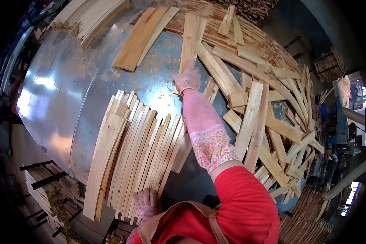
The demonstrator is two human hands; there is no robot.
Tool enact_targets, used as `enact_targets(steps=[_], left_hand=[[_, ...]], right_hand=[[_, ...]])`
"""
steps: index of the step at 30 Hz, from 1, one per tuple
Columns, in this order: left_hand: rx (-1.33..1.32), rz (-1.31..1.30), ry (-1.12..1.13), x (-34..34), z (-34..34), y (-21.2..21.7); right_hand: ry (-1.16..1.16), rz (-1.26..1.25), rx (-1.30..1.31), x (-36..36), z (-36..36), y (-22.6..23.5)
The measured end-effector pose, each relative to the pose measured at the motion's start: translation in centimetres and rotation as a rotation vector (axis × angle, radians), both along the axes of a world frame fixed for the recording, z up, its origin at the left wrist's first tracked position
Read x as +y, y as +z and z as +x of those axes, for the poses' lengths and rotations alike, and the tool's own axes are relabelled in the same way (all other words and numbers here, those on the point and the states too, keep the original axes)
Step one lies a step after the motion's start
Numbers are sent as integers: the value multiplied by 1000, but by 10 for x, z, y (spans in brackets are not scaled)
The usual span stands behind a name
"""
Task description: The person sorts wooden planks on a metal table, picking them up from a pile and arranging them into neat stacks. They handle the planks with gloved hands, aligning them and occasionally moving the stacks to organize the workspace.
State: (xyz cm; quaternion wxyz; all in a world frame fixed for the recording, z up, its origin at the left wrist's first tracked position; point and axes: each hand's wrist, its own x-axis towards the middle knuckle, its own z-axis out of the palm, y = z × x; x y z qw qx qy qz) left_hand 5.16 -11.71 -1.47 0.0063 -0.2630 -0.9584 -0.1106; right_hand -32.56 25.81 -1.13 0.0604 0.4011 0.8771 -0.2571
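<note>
On the sheet-metal worktable (69, 93), a person in a red top and tan apron is sorting thin wooden slats. The right hand (187, 79), in a pink knit glove with a floral sleeve guard, is reaching far forward and lying flat, fingers extended and together, on a long pale slat (188, 42) at the near edge of the loose heap of slats (268, 122); whether the fingers are curling under the slat cannot be told from this view. The left hand (146, 202), also gloved, is resting close to the body with fingers spread on the near ends of the aligned stack of slats (138, 150), apparently steadying those ends so that the pieces are staying parallel and flush. That stack is lying edge to edge just left of the right forearm, while the loose heap is sprawling crosswise to the right, well apart from the left hand. Two wider boards (140, 36) are lying apart on the far side of the table, and further bundles of slats (87, 16) are sitting at the far left edge. More stacked slats (49, 191) are standing beside the table at lower left.
</note>
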Motion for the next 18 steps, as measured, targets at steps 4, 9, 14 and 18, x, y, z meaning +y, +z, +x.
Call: enact_targets(steps=[4,9,14,18], left_hand=[[-32,16,10,-5,11,6],[-28,79,-26,-11,18,7],[-95,89,14,-10,26,3],[-84,120,6,-16,29,6]], right_hand=[[80,-6,-49,14,43,14],[214,-58,-9,53,136,9],[9,-752,408,36,259,-15],[-297,-1657,548,-30,378,-22]])
